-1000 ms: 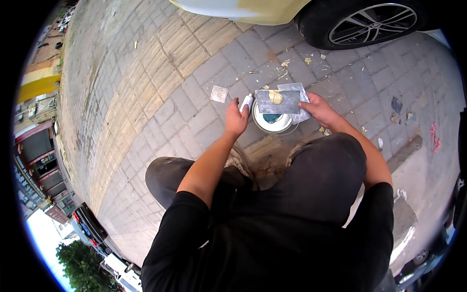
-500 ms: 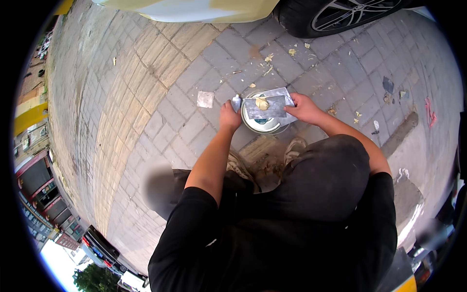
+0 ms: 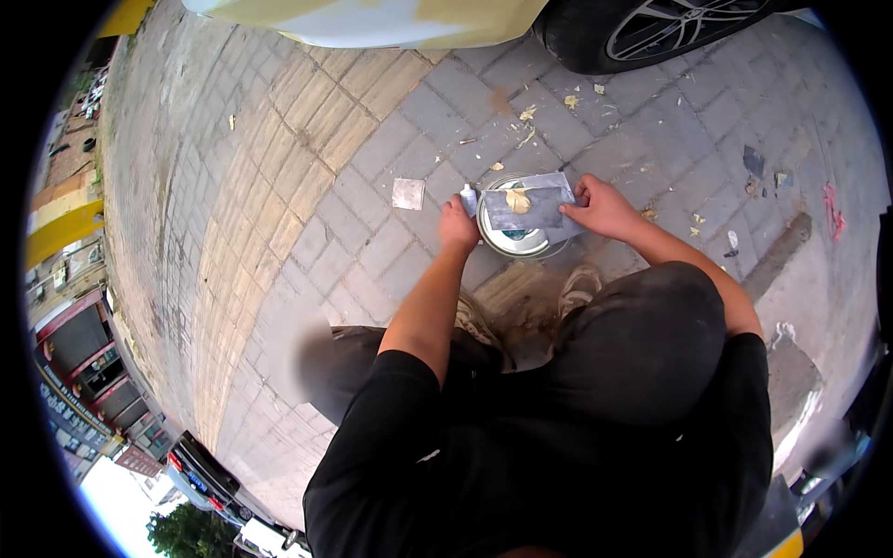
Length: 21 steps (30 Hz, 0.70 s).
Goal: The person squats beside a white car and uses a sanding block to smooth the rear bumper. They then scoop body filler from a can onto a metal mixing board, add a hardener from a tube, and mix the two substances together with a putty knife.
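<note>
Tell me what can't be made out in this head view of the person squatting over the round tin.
- Inside of the round tin: mostly covered by the grey board lying across it.
- Small tool in the left hand: only its pale tip shows; the fist hides the rest.
- Right hand fingertips: tucked at the board's edge, grip unclear.
- Car: cut off by the top edge.

Car wheel (image 3: 674, 28) cut off; tin (image 3: 517, 240) half-hidden
</note>
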Motion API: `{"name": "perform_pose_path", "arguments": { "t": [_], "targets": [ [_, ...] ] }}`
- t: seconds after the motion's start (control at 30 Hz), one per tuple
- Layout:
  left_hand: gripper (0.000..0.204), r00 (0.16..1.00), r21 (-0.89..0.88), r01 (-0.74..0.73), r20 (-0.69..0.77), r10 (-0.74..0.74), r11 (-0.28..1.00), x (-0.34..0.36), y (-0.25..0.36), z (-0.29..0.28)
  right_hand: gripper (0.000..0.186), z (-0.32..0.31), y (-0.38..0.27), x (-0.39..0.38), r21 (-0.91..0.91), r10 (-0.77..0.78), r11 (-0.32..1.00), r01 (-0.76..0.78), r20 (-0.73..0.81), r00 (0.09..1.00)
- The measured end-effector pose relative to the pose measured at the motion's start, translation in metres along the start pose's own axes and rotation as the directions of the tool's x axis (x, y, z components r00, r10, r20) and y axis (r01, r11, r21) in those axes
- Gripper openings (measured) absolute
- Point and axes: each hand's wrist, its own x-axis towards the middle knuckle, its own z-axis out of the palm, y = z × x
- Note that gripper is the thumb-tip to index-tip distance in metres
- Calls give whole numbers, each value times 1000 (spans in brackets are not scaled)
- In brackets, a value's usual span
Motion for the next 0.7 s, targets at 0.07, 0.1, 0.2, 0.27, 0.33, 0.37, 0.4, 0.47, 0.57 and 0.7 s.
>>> {"name": "perform_pose_path", "arguments": {
  "t": [0.07, 0.1, 0.2, 0.27, 0.33, 0.37, 0.4, 0.47, 0.57, 0.7],
  "targets": [
    [50, 985, 54, 50, 165, -59, 997, 4, 2, 2, 43, -6, 3, -1, 12, -25, 1000, 26, -95, 995],
    [49, 967, 92, 76, 238, -96, 993, 6, -2, 1, 41, -9, 1, 0, 22, -45, 999, 48, -138, 989],
    [47, 915, 109, 128, 371, -160, 986, 10, -11, 2, 35, -40, 1, -3, 134, -32, 990, 40, -66, 997],
    [50, 916, 147, 66, 383, -118, 987, 7, -3, -29, 30, -71, -7, -6, 82, -71, 994, 69, 24, 997],
    [52, 900, 186, 38, 421, -114, 982, 23, -15, -75, 28, -98, -29, -6, 37, -85, 996, 81, 96, 992],
    [53, 904, 177, 38, 413, -109, 984, 28, -19, -101, 27, -107, -53, -9, 9, -109, 994, 109, 106, 988],
    [54, 908, 162, 24, 409, -90, 986, 34, -16, -127, 26, -120, -78, -17, -23, -124, 992, 127, 104, 987],
    [56, 928, 96, -31, 374, -7, 995, 31, 3, -181, 24, -126, -120, -37, 9, -180, 984, 180, 104, 978],
    [57, 881, -184, 149, 470, -46, 972, -10, 83, -257, 24, -98, -177, -75, 317, -175, 941, 114, 170, 970],
    [59, 842, -498, 296, 539, 24, 815, -79, 113, -272, 41, 8, -205, -90, 735, 102, 622, -271, 267, 958]
  ]
}}
